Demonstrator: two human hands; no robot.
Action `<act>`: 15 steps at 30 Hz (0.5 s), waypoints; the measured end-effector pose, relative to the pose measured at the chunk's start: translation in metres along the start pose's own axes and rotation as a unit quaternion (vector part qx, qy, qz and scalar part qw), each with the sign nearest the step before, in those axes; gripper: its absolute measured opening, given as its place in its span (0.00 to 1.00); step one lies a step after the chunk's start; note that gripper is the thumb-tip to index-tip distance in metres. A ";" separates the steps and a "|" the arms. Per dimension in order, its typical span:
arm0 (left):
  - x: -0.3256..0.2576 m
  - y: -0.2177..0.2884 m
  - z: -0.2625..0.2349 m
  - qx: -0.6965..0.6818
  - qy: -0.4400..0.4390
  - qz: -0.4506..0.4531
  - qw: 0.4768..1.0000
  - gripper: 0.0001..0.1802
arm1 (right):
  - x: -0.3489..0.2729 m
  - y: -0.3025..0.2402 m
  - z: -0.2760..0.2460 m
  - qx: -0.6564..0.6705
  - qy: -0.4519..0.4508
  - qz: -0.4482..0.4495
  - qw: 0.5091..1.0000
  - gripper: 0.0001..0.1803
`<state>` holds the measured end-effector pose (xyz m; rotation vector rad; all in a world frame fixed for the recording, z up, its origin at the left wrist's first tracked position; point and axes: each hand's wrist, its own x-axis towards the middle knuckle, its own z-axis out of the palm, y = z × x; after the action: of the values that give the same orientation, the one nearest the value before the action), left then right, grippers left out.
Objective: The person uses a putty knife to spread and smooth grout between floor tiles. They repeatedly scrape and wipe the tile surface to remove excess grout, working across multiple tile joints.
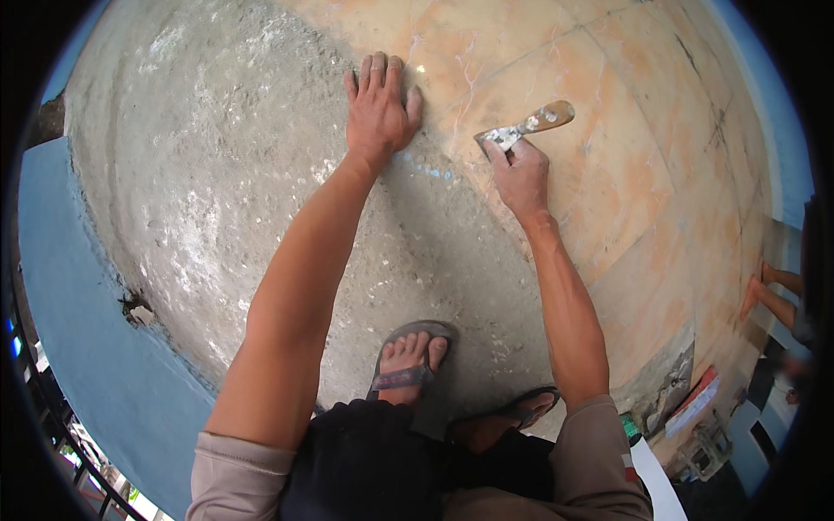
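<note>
"Now, what does my remote view show at the centre of the work?"

"A scraper (pixel 522 128), held in the right hand (pixel 523 181) at the border between rough grey cement (pixel 217 174) and orange-tan tiles (pixel 634 122), ahead of the feet and to the right of the left hand (pixel 380 120). Its handle (pixel 552 115) is brown, rounded at the end and blotched with pale spatter; it slants up and to the right. The metal blade (pixel 499 137) is smeared whitish and points left."

"And the state of the hands, as I read it?"

"The right thumb and forefinger pinch the scraper by its metal, close to the handle. The left hand lies palm down on the cement, fingers pointing ahead, thumb spread apart, fingertips greyed with dust."

"Which parts can I not make out?"

"Several. The fingers cover part of the blade, and I cannot tell whether its edge touches the floor. The right hand's remaining fingers are curled mostly out of sight. Near the lower edge, dark cloth (pixel 365 460) covers part of the right foot (pixel 539 404). At the right rim, another person's legs (pixel 777 305) are cut off, and the clutter (pixel 695 401) below them is too small and warped for me to name."
</note>
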<state>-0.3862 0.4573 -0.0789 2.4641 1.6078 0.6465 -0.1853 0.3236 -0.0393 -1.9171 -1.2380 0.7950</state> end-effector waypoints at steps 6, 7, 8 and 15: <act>0.000 0.001 0.000 0.000 0.008 -0.001 1.000 0.34 | -0.012 0.016 0.024 0.024 -0.020 -0.045 0.998 0.11; 0.003 -0.003 -0.001 0.002 0.009 0.003 1.000 0.34 | -0.008 0.016 0.024 0.022 -0.037 -0.036 0.998 0.11; 0.005 -0.003 -0.004 0.002 0.005 0.005 1.000 0.35 | -0.001 0.006 0.020 0.023 -0.002 -0.050 0.998 0.12; -0.003 -0.002 0.000 0.011 0.002 -0.001 1.000 0.35 | -0.022 0.009 0.013 0.008 -0.046 -0.081 0.996 0.12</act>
<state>-0.3892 0.4557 -0.0802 2.4780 1.6272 0.6375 -0.1994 0.3040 -0.0514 -1.7590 -1.4187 0.8113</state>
